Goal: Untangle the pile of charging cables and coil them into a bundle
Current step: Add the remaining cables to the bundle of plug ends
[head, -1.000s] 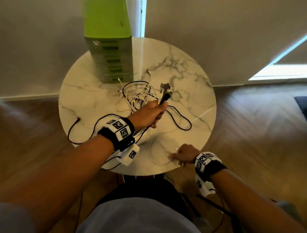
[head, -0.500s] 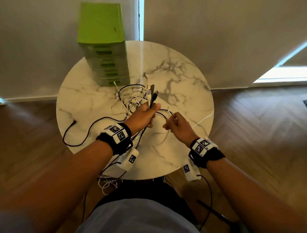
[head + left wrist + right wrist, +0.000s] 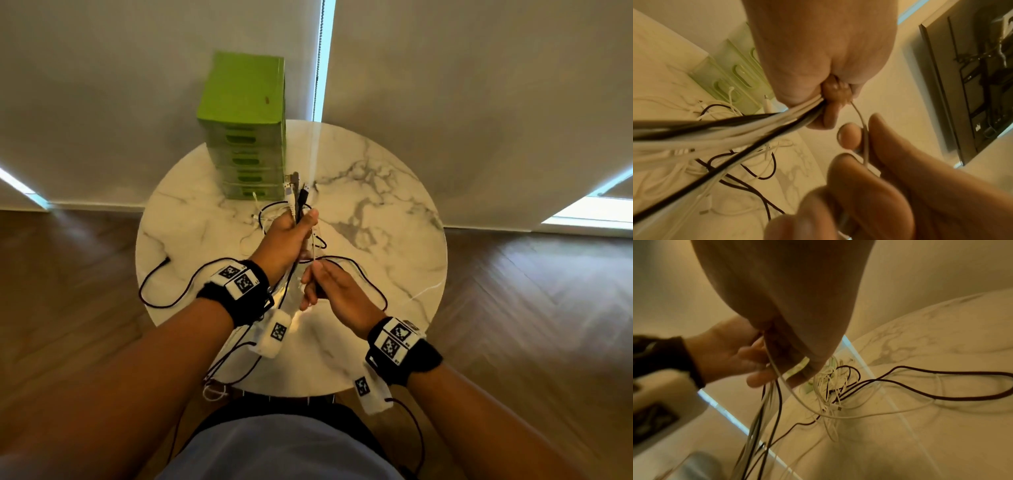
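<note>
My left hand [image 3: 291,236] is raised over the round marble table [image 3: 387,260] and grips a bunch of black and white charging cables [image 3: 748,126]; their plug ends [image 3: 296,190] stick up above the fist. The strands hang down past my left wrist and over the table's near edge. Just below it, my right hand [image 3: 320,284] pinches a single thin white cable [image 3: 864,138] that runs up into the left fist. A loose tangle of white and black cables [image 3: 835,386] still lies on the table beyond my hands. One black cable [image 3: 161,291] loops out to the left.
A green drawer box [image 3: 245,137] stands at the back of the table, close behind the tangle. Pale walls rise behind it. Wooden floor surrounds the table. Sensor leads hang from both wristbands over the near edge.
My right hand came up from the table's near edge to the left fist and took hold of the thin white cable. The left hand lifted its bunch higher.
</note>
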Available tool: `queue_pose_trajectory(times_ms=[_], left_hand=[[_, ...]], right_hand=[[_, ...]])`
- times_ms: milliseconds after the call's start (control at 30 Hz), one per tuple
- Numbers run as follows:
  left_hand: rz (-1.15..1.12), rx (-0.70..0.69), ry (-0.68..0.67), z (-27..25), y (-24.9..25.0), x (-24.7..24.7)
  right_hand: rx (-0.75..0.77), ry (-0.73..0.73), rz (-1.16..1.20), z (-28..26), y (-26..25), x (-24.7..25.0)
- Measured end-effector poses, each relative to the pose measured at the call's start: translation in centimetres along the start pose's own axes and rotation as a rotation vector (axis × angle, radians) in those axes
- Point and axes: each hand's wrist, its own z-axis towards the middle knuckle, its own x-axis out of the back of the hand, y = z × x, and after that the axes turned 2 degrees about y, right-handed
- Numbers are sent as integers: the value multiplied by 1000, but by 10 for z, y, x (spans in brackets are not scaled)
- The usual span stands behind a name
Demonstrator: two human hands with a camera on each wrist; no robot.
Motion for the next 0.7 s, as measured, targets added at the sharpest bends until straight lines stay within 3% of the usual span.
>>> queue_pose_trajectory(times_ms=[133, 233, 367, 567, 700], left_hand=[[-139, 33, 12, 1, 5, 3], [-151, 29, 18, -5, 6, -1], [-166, 0, -6, -13, 10, -7], [-66, -20, 31, -15, 11, -2], [54, -116, 63, -18, 12, 5]], right_hand=[[97, 212, -88, 10, -9, 4], [161, 247, -215, 20, -21, 11], [246, 149, -411, 25, -28, 12], [233, 30, -584, 31, -27, 11], [198, -10, -540, 31, -31, 13]])
